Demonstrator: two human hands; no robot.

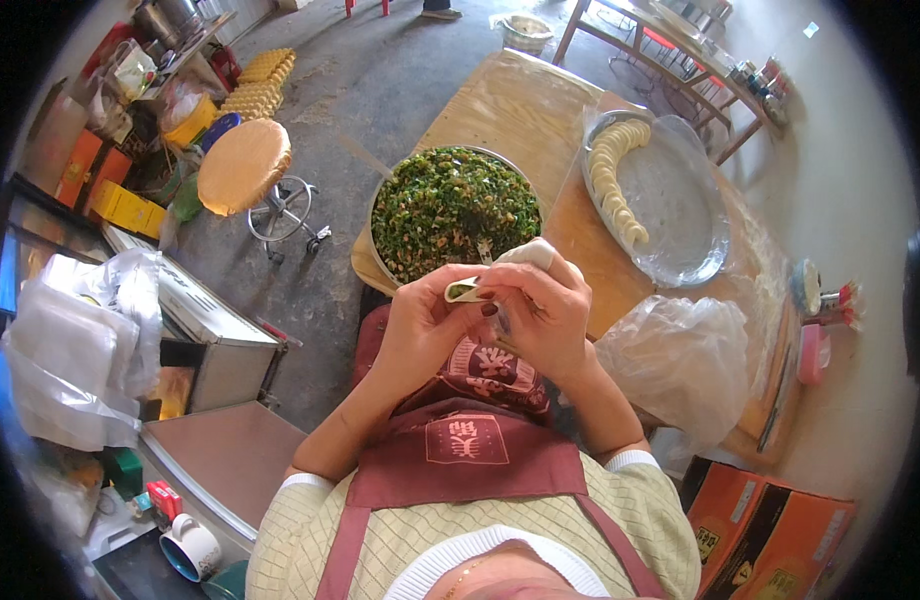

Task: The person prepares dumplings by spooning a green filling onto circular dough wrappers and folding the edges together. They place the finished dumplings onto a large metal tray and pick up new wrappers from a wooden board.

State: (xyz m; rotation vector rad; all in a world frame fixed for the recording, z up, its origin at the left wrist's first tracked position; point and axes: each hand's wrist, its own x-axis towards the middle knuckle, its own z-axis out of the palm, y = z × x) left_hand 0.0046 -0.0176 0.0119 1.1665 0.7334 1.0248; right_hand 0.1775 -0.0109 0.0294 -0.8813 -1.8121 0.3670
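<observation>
Both my hands meet over the near rim of a large round basin [373,240] heaped with chopped green filling [452,210]. My left hand [422,311] pinches a folded dough wrapper [461,289], and green filling shows in its open end. My right hand [554,307] grips the wrapper's other side with thumb and fingers. A pale rounded piece, apparently dough [531,253], shows behind the right fingers; how it is held is hidden. Close to them, a slim utensil [485,251] reaches into the filling, its lower end out of sight.
On the wooden table [497,105], an oval metal tray [666,195] lined with plastic bears a curved row of pale dough pieces [614,184]. A crumpled plastic bag [674,360] lies right of my arm. A wheeled stool [246,165] stands left; orange boxes [764,532] sit lower right.
</observation>
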